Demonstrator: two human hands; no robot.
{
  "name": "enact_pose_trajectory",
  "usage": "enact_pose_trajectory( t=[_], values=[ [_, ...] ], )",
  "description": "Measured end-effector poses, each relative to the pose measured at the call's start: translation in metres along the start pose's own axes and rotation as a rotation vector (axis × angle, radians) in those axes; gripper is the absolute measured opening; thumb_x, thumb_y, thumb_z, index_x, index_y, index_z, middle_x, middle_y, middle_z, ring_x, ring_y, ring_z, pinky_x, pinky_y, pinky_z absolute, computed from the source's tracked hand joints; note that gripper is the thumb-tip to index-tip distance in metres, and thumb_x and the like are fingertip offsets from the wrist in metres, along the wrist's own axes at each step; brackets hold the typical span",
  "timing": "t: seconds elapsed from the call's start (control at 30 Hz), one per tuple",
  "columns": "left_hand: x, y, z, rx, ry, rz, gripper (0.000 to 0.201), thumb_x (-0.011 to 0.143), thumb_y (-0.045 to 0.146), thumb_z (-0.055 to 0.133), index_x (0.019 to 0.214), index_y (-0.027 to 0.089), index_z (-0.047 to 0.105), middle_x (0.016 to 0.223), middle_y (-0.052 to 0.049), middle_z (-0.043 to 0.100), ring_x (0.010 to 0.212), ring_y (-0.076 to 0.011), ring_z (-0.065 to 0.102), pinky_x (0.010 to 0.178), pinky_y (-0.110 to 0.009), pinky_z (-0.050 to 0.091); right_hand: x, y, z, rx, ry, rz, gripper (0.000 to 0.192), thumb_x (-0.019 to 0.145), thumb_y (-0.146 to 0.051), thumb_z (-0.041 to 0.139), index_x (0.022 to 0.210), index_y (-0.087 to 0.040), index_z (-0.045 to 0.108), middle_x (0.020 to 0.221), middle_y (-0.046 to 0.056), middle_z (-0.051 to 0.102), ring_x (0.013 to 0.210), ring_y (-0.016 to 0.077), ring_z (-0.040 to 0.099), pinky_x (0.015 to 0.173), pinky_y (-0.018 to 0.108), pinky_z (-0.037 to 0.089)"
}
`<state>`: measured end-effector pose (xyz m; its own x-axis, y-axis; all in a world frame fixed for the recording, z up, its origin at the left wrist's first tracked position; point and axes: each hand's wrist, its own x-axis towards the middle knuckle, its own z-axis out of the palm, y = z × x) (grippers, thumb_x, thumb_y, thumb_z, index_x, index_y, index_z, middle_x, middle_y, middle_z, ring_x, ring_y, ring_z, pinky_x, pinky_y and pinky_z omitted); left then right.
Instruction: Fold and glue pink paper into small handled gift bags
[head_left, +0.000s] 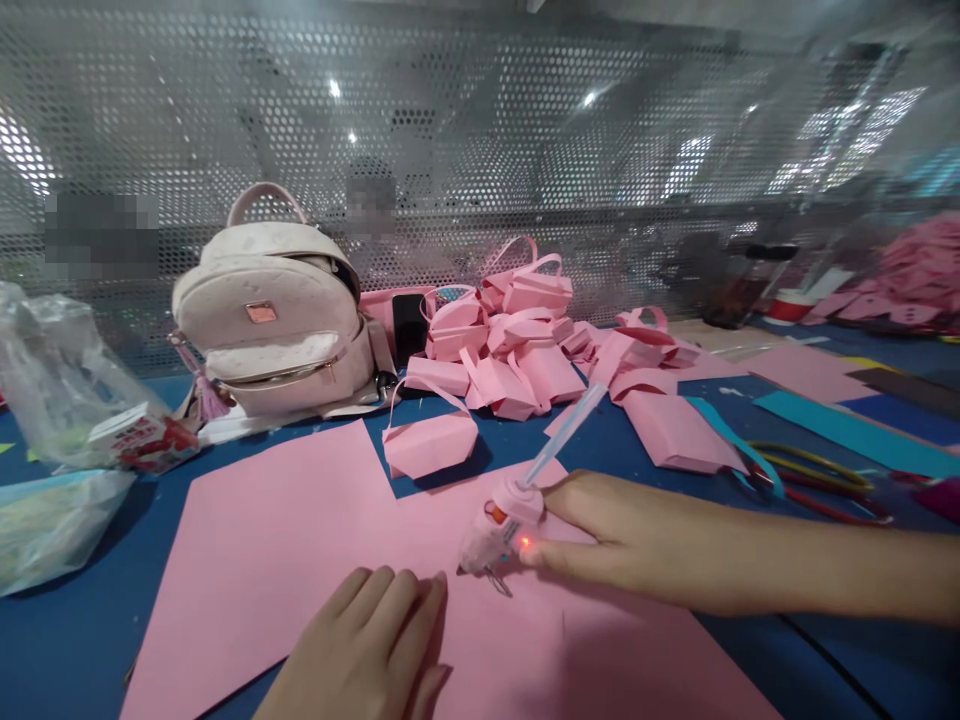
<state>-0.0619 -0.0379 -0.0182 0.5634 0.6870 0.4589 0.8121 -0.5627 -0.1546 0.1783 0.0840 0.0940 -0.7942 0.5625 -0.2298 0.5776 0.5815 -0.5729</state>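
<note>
In my right hand [592,520] is a small pink glue gun [491,530], held with its nozzle down close to the paper. A clear glue stick [566,435] sticks up out of its back, and a red light glows by my fingers. Beneath it lies a large pink paper sheet [480,650]. My left hand [367,640] rests on the paper left of the nozzle, fingers side by side and slightly bent, thumb apart; I see nothing held. Another pink sheet [277,540] spreads out to the left. Just beyond stands a small folded pink paper bag [431,445] with a handle.
A heap of pink paper bags [517,350] stands at the back, beside a cream backpack [277,310] and a phone [409,325]. At left are a drink carton [146,437] and plastic bags [56,520]. Scissors [825,480] and a blue strip [862,430] lie right.
</note>
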Motion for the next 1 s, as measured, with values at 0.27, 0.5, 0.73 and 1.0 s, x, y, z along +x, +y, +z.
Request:
enact_pose_trajectory(
  t=[0.27,0.5,0.73,1.0],
  values=[
    [-0.001,0.0,-0.003,-0.004,-0.014,0.009,0.038,0.106,0.031,0.033,0.12,0.011,0.061,0.09,-0.007,0.073,0.071,-0.0213,0.066,0.066,-0.034,0.051,-0.006,-0.001,-0.004,0.009,-0.046,-0.003,0.039,0.096,-0.05,0.052,0.109,-0.019,0.072,0.1,0.006,0.075,0.086,0.0245,0.069,0.075,0.029,0.049],
    [0.001,0.0,0.0,0.006,0.014,0.014,0.036,0.106,0.028,0.033,0.119,0.011,0.062,0.088,-0.007,0.073,0.071,-0.0211,0.066,0.065,-0.034,0.051,-0.012,-0.01,-0.005,-0.001,-0.05,0.02,0.035,0.098,-0.046,0.048,0.099,-0.019,0.07,0.095,0.005,0.073,0.083,0.0227,0.067,0.071,0.029,0.046],
    [-0.007,-0.001,0.005,0.027,-0.053,0.023,0.035,0.103,0.028,0.041,0.127,0.009,0.058,0.094,-0.008,0.071,0.077,-0.0221,0.067,0.069,-0.034,0.052,-0.019,-0.005,-0.003,-0.023,-0.016,0.046,0.039,0.098,-0.049,0.047,0.089,-0.018,0.069,0.086,0.004,0.072,0.074,0.0207,0.065,0.064,0.028,0.043],
    [-0.005,0.001,0.005,0.038,0.02,0.01,0.037,0.105,0.025,0.032,0.122,0.01,0.06,0.089,-0.008,0.071,0.072,-0.0214,0.065,0.067,-0.034,0.05,-0.025,-0.008,-0.009,-0.027,-0.064,0.112,0.039,0.098,-0.05,0.047,0.094,-0.018,0.068,0.093,0.006,0.073,0.08,0.0236,0.067,0.067,0.029,0.045]
  ],
)
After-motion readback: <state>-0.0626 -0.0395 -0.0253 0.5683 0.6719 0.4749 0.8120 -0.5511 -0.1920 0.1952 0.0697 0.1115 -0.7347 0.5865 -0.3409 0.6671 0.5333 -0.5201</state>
